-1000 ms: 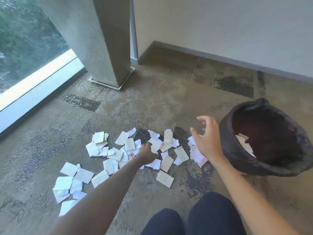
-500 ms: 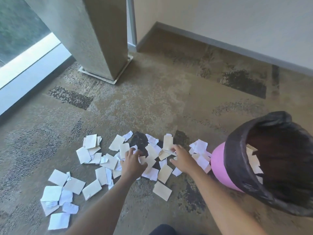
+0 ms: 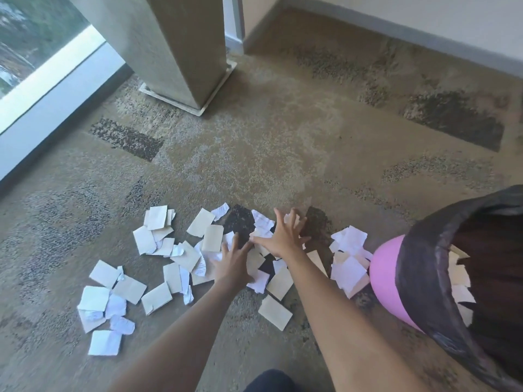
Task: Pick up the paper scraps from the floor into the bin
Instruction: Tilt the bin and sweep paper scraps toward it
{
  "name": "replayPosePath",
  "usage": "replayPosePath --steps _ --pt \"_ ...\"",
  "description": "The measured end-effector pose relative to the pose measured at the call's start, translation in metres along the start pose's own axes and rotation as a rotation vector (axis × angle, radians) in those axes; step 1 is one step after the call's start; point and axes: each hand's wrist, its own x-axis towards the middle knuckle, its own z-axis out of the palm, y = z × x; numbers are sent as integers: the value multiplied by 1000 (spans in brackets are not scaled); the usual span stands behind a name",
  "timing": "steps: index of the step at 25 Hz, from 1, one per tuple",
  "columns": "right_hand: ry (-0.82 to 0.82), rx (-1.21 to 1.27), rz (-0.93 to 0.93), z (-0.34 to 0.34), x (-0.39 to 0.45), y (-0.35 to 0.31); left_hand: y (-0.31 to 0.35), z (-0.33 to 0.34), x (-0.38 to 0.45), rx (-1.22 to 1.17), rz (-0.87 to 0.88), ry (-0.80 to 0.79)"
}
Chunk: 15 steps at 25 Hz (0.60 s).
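Several white and cream paper scraps point(image 3: 181, 256) lie scattered on the carpet in front of me. My left hand point(image 3: 232, 260) rests flat on the middle of the pile with its fingers spread. Just to its right, my right hand point(image 3: 283, 236) also lies spread over the scraps, reaching a little farther away. Neither hand grips anything. A pink bin point(image 3: 387, 281) with a black liner point(image 3: 418, 267) stands at the right, with several scraps inside it. One heap of scraps point(image 3: 349, 256) lies against the bin's side.
A concrete pillar point(image 3: 181, 43) on a metal base stands at the back left, beside a floor-level window point(image 3: 36, 52). A wall with a grey skirting point(image 3: 424, 32) runs along the back. My dark-clothed knee point(image 3: 268, 380) shows at the bottom edge.
My right hand came back from the bin down to the pile. Both hands then spread flat over the scraps, and the camera tipped closer to the floor.
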Motion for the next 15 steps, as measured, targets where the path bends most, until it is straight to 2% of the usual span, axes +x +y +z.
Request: replayPosePath --steps 3,6,11,15 --pt "56 -45 -35 15 -2 -13 -1 7 -3 -70 4 109" --pt "104 -183 -86 23 -9 -13 -4 14 -2 -134 3 139" --pt "216 -322 -202 35 -28 2 -12 16 -2 -326 -27 31" --pt "167 -228 -206 35 -41 16 -22 9 -8 -439 -71 -51"
